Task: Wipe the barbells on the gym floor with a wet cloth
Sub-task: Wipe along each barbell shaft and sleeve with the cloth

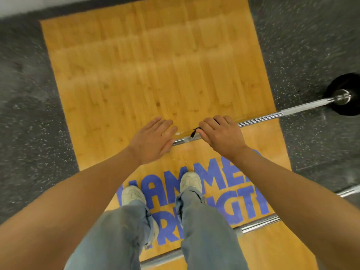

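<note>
I'm curling my right hand [221, 134] around the long chrome barbell [261, 118], which is lying across the wooden floor platform [136, 75], running rightward. My left hand [153, 140], flat-fingered, is hovering beside it; cloth mostly hidden.

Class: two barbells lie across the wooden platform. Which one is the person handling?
The farther barbell, ahead of the shoes, its black plate at the right. The right hand grips its shaft; the nearer barbell lies untouched behind the feet.
</note>
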`<state>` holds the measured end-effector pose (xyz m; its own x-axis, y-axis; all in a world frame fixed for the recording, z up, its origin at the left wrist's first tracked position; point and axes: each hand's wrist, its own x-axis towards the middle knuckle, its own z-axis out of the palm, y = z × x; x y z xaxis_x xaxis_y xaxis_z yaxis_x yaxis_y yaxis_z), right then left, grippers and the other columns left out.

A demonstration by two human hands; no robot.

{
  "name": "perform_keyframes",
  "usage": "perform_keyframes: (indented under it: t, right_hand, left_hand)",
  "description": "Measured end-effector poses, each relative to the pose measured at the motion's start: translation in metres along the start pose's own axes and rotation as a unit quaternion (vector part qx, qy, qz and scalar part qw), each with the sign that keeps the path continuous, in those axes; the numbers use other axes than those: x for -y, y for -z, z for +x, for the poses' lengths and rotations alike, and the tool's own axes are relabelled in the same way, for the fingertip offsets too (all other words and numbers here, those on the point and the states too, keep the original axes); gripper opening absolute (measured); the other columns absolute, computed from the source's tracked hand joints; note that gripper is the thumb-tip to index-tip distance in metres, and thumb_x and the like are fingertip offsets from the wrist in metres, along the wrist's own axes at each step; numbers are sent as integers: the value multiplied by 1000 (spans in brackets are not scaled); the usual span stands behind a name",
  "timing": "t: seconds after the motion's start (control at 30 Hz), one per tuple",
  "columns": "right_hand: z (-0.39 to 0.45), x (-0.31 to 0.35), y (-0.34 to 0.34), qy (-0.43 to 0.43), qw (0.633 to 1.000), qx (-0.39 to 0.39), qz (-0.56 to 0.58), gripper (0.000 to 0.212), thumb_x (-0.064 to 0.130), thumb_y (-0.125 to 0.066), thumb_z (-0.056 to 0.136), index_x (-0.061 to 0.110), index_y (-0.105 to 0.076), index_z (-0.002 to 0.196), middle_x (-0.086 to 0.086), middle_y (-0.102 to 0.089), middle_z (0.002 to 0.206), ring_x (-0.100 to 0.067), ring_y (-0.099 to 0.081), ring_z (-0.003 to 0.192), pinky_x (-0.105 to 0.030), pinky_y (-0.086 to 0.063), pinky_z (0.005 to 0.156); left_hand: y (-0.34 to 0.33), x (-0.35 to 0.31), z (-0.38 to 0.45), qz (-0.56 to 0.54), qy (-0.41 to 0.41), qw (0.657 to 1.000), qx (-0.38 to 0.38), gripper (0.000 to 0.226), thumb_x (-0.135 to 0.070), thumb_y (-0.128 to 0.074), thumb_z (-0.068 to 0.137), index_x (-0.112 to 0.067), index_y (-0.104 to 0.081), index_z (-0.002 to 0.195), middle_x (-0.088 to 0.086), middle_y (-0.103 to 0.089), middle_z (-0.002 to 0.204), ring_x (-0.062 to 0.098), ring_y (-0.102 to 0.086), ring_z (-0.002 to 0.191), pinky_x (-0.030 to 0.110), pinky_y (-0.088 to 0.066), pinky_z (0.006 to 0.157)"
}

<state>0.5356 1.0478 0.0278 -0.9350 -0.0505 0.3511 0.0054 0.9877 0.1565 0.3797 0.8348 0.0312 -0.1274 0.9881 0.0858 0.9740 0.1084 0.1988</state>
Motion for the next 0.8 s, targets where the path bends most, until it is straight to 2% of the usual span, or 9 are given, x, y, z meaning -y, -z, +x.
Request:
perform_keyframes:
  t: [0.2,0.4,0.53,0.7,0.8]
  right_hand:
    - [21,-28,93,-8,1000,-4,22,45,36,-37,109,14,-69,86,-3,-65,79,-25,-59,64,-33,-47,57]
    - [44,-56,169,-61,998,-12,15,48,37,-33,110,15,-69,86,-2,-66,78,-25,-58,62,-32,-44,56]
    - [50,-74,194,-59,998,-4,-6,49,37,-33,110,15,-69,86,-2,-64,75,-25,-57,60,-32,-43,53]
    - [51,-93,219,-80,996,2,-24,47,36,-35,109,15,-70,87,-2,-65,76,-24,-57,60,-33,-44,52]
    - [56,-109,229,-81,996,10,-42,43,36,-39,108,15,-69,86,-1,-64,75,-23,-56,59,-32,-42,52]
  left_hand:
    - [101,-35,24,10,-17,1000,-15,33,-29,-42,99,-5,-57,115,18,-64,117,33,-64,102,45,-39,104]
    - [177,-59,64,29,-6,999,-38,37,-30,-38,101,-5,-60,118,17,-62,120,32,-62,106,44,-39,106]
    - [203,-68,94,33,-25,997,-60,34,-29,-38,100,-7,-54,121,15,-62,124,31,-61,110,45,-44,104]
    - [221,-59,120,56,-70,990,-108,31,-27,-40,98,-8,-54,117,14,-63,120,30,-61,108,43,-38,104]
    - [228,-54,134,83,-77,988,-105,31,-28,-39,98,-8,-55,117,13,-61,121,30,-59,107,44,-38,105]
